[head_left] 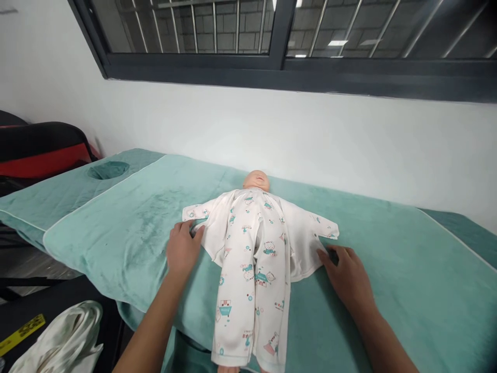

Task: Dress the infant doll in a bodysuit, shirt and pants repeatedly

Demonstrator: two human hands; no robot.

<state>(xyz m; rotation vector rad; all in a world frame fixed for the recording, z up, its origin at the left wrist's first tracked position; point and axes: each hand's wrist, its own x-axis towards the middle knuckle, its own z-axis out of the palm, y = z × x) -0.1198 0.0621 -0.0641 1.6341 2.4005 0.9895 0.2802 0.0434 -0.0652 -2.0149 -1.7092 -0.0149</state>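
Spreading looks mostly done: white printed clothes (267,259) lie over doll (257,180) on bed (396,259), sleeves (322,224) out; arms inside or not = unclear. L hand (182,249) & R hand (351,275) at cloth's side edges, fingers bent; can't tell if gripping.

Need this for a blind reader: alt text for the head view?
A pinkish baby doll in white, cartoon-printed cloth garments lies face-up on a plush teal cover, a bare left hand and right hand near its sleeves.
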